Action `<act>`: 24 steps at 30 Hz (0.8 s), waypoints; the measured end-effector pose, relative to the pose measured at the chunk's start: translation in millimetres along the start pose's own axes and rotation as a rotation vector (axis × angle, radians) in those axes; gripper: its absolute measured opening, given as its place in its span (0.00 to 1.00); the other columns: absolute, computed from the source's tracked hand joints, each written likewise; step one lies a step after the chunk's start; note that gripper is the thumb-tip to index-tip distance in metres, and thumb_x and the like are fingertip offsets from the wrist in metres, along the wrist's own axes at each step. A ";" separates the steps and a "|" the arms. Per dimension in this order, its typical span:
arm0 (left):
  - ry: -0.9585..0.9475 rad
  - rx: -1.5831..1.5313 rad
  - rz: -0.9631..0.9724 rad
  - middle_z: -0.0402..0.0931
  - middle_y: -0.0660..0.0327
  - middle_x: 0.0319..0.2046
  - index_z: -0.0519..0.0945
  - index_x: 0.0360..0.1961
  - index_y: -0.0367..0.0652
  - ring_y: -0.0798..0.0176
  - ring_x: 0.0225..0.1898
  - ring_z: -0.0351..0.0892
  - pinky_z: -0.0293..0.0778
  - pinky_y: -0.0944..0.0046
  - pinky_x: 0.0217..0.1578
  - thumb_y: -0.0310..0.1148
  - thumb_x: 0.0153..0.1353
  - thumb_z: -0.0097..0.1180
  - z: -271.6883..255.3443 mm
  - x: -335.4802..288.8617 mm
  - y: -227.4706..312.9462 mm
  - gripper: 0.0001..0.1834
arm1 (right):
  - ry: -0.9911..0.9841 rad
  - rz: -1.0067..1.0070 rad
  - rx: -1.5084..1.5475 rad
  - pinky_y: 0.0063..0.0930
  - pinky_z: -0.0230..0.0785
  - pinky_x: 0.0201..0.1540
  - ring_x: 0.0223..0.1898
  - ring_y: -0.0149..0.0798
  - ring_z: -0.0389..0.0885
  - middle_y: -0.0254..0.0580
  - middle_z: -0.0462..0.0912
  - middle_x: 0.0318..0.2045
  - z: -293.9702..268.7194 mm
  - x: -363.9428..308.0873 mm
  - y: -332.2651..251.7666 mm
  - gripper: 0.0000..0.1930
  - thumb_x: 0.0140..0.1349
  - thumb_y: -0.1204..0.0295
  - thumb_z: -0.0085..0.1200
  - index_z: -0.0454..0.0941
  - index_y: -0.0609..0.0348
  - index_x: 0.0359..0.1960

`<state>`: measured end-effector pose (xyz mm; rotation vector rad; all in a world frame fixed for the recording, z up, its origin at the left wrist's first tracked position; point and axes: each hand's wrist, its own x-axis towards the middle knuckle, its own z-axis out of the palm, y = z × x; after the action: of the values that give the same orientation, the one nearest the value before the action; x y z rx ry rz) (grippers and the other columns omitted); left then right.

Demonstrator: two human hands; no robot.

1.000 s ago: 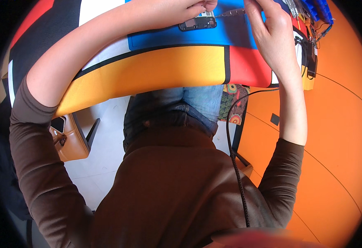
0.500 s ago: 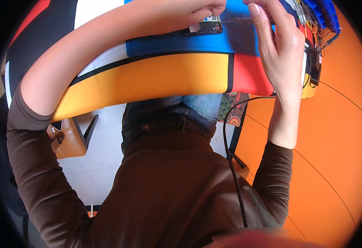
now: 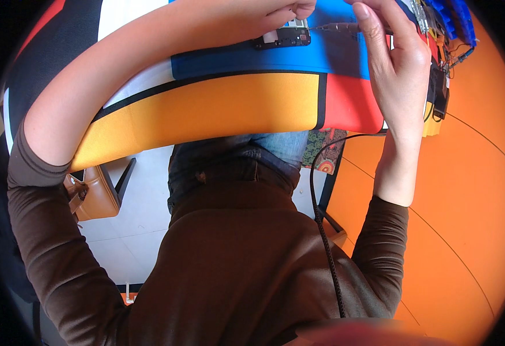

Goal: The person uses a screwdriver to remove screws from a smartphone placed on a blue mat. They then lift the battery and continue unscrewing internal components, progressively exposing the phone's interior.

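An opened smartphone [image 3: 286, 38], its black inner frame and a pale part showing, lies on the blue area of the patterned cloth. My left hand [image 3: 281, 12] reaches across above it with fingers curled closed and covers its upper part. Whatever those fingers hold, if anything, is hidden. From the right, my right hand [image 3: 399, 55] grips a slim grey screwdriver [image 3: 345, 27] between thumb and fingers. The shaft lies nearly level and points left, with its tip by the phone's right edge. Whether the tip touches the phone is too small to tell.
The table's cloth [image 3: 206, 104] has yellow, red, blue, white and black blocks. Blue plastic parts [image 3: 454, 20] with wires and a black box [image 3: 440, 95] sit at the right edge. A black cable [image 3: 322, 230] runs beside my body. A brown bag [image 3: 98, 193] stands below left.
My right hand has moved slightly right and down, and more of the screwdriver now shows. The left hand keeps its place over the phone, its forearm shifted slightly left.
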<state>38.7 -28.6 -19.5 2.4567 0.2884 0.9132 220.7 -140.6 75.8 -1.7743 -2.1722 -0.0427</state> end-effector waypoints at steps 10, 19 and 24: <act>-0.027 -0.004 -0.009 0.78 0.48 0.30 0.79 0.31 0.39 0.43 0.40 0.79 0.73 0.49 0.44 0.29 0.62 0.55 2.3 0.8 -3.2 0.05 | 0.017 -0.076 -0.010 0.28 0.69 0.38 0.33 0.37 0.78 0.43 0.80 0.34 -7.3 7.5 -12.2 0.07 0.72 0.75 0.53 0.81 0.58 0.47; -0.026 -0.011 -0.021 0.78 0.48 0.31 0.79 0.31 0.39 0.42 0.40 0.78 0.73 0.48 0.44 0.28 0.62 0.55 0.0 0.9 0.5 0.05 | -0.066 0.009 0.223 0.29 0.69 0.42 0.36 0.40 0.78 0.44 0.80 0.32 -8.0 14.3 -7.2 0.06 0.70 0.75 0.53 0.80 0.62 0.45; -0.022 -0.006 -0.019 0.78 0.49 0.31 0.79 0.31 0.40 0.42 0.40 0.78 0.72 0.49 0.44 0.29 0.62 0.54 -0.4 0.7 0.2 0.05 | -0.119 -0.119 0.135 0.31 0.70 0.42 0.35 0.44 0.78 0.46 0.81 0.31 -8.3 19.0 7.9 0.07 0.70 0.73 0.54 0.81 0.63 0.43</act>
<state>39.0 -28.3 -18.8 2.4524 0.2998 0.8779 227.1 -122.8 87.3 -1.6093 -2.3026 0.1812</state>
